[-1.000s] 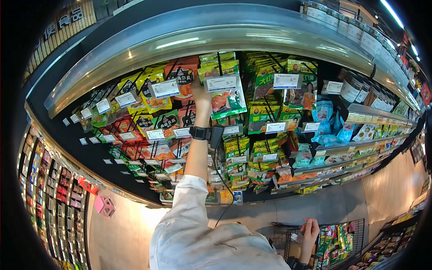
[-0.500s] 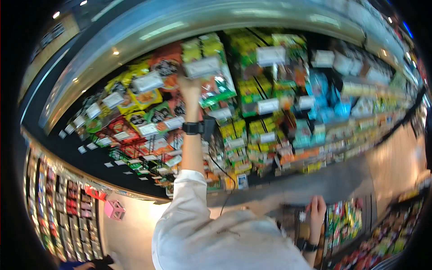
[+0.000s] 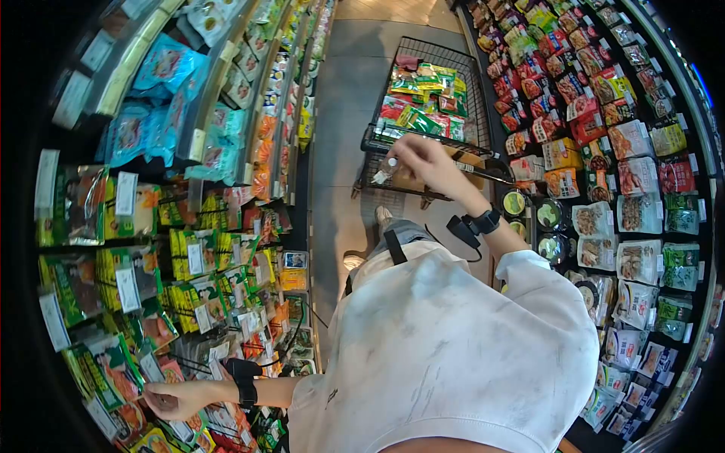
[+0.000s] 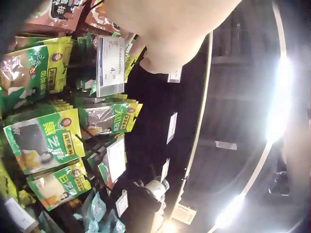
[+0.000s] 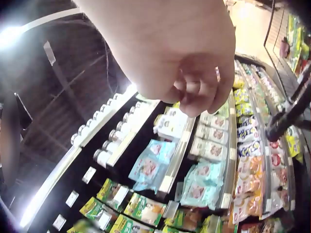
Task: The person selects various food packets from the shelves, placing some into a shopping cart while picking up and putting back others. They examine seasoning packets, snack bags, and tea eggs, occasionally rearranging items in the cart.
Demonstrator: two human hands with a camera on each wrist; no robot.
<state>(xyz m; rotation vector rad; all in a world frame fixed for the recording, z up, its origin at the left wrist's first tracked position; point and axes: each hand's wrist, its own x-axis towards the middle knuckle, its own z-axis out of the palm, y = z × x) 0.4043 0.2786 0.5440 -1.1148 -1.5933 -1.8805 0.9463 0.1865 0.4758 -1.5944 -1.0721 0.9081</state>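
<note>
My left hand (image 3: 177,399) reaches into the hanging packets at the lower left of the head view. Its fingertips are right at the edge of a green packet (image 3: 115,368), beside a price tag (image 3: 151,368). In the left wrist view that hand (image 4: 170,29) fills the top and its fingertips are hidden; I cannot tell whether it grips a packet. My right hand (image 3: 432,164) hovers by the near end of a black wire shopping cart (image 3: 483,83), fingers loosely curled. A small whitish clear piece (image 3: 384,171) shows beside its fingertips, near the dark cart handle (image 3: 491,175).
Several colourful packets (image 3: 427,79) lie in the cart. Blue bags (image 3: 168,64) sit on the left shelves, above an aisle floor (image 3: 340,90). On the right, another shelf holds food packs (image 3: 634,177) and round tubs (image 3: 553,215). My feet (image 3: 384,215) stand between.
The head view has swung right from the left shelf to the aisle and cart. My left hand stays at the hanging packets; my right hand now shows at the cart's near end.
</note>
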